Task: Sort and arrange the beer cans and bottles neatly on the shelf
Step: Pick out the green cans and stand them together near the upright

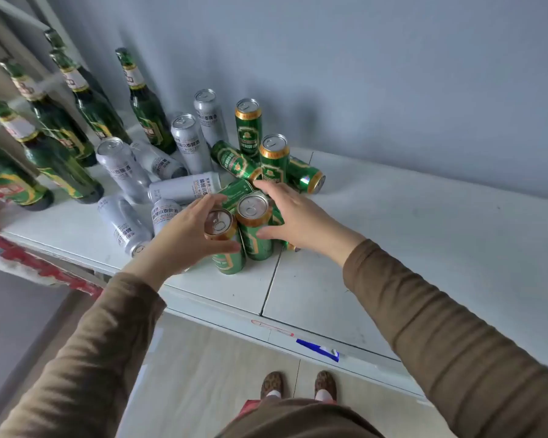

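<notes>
Grabbing these cans should be easy enough, since they're stiff aluminium cylinders with smooth, probably slick printed sides, and I'd guess they're fairly heavy if full, though I can't tell whether they're sealed. Best place to take hold is around the upper body just under the rim, where fingers can wrap most of the way round. Right now the left hand (184, 230) is curled around the top of the near green can (227, 248), thumb on the near side and fingers over the far side of the gold rim, so it's holding that one. The right hand (293, 216) is spread fairly wide around the second green can (255, 227) standing just beside it on the right, thumb on the near face and fingers reaching over the far side; looks like it's closing on it, but I can't say the grip is firm. Both cans stand upright near the front edge of the white shelf (393, 248), touching each other. Behind them is a jumble of more green cans (249, 128), some tipped over, silver cans (189, 143) to the left, and glass green bottles (146, 102) at far left, which are the fragile, top-heavy ones I'd grip by the body, not the neck.
</notes>
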Motion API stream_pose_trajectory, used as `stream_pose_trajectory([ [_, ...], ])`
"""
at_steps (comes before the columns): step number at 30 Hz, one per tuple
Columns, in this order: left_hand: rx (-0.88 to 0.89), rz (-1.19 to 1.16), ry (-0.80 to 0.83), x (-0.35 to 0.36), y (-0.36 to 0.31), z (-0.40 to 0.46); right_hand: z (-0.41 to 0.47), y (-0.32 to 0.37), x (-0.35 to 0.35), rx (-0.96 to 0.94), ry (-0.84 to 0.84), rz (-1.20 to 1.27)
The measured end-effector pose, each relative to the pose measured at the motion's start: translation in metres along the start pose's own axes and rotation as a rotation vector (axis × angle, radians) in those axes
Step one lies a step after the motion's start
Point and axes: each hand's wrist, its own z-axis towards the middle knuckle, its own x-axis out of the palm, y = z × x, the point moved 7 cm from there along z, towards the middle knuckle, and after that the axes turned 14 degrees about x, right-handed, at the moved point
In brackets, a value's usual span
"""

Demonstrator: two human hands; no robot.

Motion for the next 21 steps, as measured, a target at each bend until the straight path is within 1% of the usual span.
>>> stream_pose_trajectory([
  [3, -0.055, -0.006, -0.014, 0.006, 0.003, -0.002, 0.007, -0.001, 0.009, -0.017, 0.054, -0.012],
  [5, -0.083, 0.002, -0.030, 0.009, 0.005, -0.003, 0.010, -0.003, 0.016, -0.026, 0.055, 0.015],
  [10, -0.096, 0.002, -0.030, 0.008, 0.002, -0.003, 0.013, -0.003, 0.021, -0.055, -0.012, 0.142],
  [16, -0.074, 0.028, -0.031, 0.006, 0.005, -0.005, 0.007, -0.008, 0.015, -0.065, -0.040, 0.164],
  [21, -0.089, 0.035, -0.037, 0.003, 0.008, -0.009, -0.004, -0.011, 0.006, -0.051, -0.068, 0.204],
])
